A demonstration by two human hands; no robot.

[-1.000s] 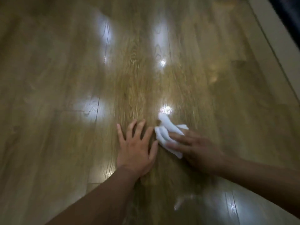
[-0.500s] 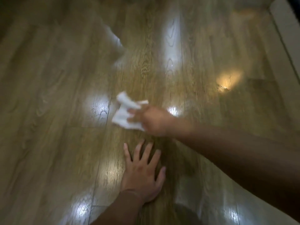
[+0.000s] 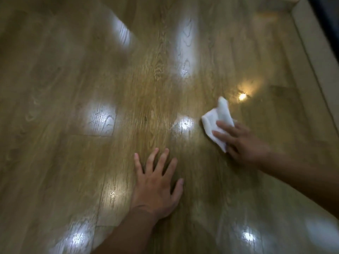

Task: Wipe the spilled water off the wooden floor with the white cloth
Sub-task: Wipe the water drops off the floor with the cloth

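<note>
Cloth position: the white cloth (image 3: 217, 123) is being pressed onto the wooden floor (image 3: 77, 162), right of centre, near the pale skirting (image 3: 319, 74).
Right grip: the right grip (image 3: 244, 143) is being laid over the cloth's near edge with fingers straight; it is released, and nothing is being pinched.
Left grip: the left grip (image 3: 156, 187) is being spread flat on bare boards, released and well apart from the cloth.
Key relation: the cloth is being kept ahead and left of the right palm, its long axis running away from the person.
Spill: water is not being told apart from glare; the bright patch (image 3: 183, 123) just left of the cloth is being judged the likely next pass.
</note>
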